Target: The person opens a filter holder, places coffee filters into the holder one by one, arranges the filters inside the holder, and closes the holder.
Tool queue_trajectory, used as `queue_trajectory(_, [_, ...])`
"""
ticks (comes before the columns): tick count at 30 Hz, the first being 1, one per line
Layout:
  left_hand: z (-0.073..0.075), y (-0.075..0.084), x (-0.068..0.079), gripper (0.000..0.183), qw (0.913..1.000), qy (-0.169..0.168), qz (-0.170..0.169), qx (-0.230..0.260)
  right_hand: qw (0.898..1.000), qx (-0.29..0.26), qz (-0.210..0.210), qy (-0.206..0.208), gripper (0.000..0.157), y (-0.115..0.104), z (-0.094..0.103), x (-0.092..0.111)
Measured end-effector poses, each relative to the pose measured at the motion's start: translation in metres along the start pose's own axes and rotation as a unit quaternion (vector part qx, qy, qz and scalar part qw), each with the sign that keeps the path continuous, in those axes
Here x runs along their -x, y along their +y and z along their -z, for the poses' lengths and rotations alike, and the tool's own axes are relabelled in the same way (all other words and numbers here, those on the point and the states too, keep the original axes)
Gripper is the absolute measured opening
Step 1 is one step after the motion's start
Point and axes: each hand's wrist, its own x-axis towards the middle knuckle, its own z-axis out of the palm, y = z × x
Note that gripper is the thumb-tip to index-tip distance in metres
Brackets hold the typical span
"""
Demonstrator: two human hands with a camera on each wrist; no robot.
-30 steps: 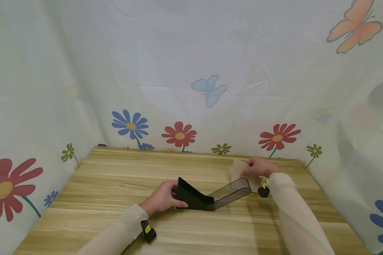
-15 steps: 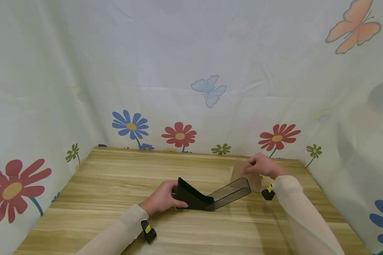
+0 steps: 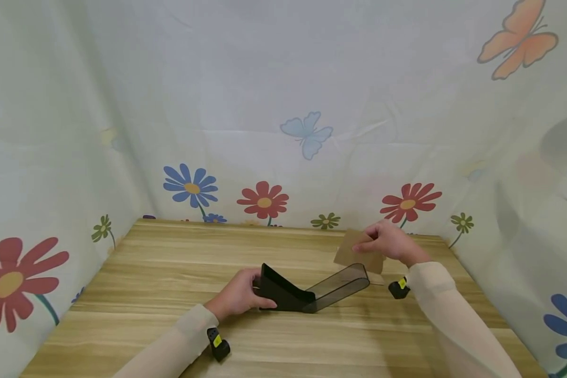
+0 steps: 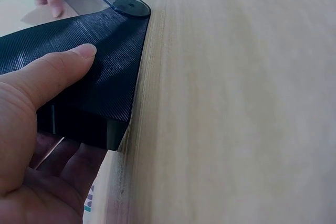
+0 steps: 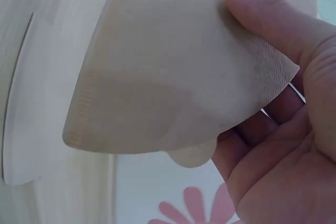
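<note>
My left hand [image 3: 238, 296] grips a black ribbed coffee filter holder [image 3: 283, 291] by its left end, thumb on the near side wall and fingers around the end. Its smoky see-through lid [image 3: 342, 286] is swung open to the right. In the left wrist view the holder [image 4: 105, 72] stands on the table. Behind the lid, my right hand [image 3: 392, 242] pinches brown fan-shaped coffee filters [image 3: 349, 249] between thumb and fingers. The right wrist view shows their crimped edge and a rounded tab on the held paper [image 5: 157, 77]. More filter paper [image 5: 31, 108] lies on the table below.
The wood-grain table [image 3: 184, 262] runs back to a white curtain [image 3: 245, 94] printed with flowers and butterflies, which also hangs along both sides. A small black wrist device [image 3: 399, 287] sits near my right cuff, another [image 3: 218, 344] near my left.
My right hand has risen and moved slightly right, lifting the filters off the paper that lies on the table. The left hand and the holder stay in place.
</note>
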Motion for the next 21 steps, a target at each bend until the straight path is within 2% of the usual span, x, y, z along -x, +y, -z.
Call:
queue_trajectory(4, [0.000, 0.000, 0.000, 0.039, 1.0000, 0.004, 0.004, 0.002, 0.999, 0.008, 0.038, 0.017, 0.054, -0.015, 0.000, 0.001])
queue_trajectory(10, [0.000, -0.001, 0.000, 0.040, 1.0000, 0.004, 0.005, 0.006, 0.997, 0.026, 0.067, 0.019, 0.037, -0.042, -0.001, 0.003])
queue_trajectory(17, [-0.001, 0.000, 0.000, 0.040, 1.0000, 0.005, 0.003, 0.003, 0.993, 0.021, 0.114, 0.010, 0.047, -0.073, -0.008, 0.007])
queue_trajectory(21, [-0.001, 0.001, 0.000, 0.039, 1.0000, 0.006, -0.001, 0.004, 0.991, 0.024, 0.134, 0.008, 0.043, -0.085, -0.014, 0.008])
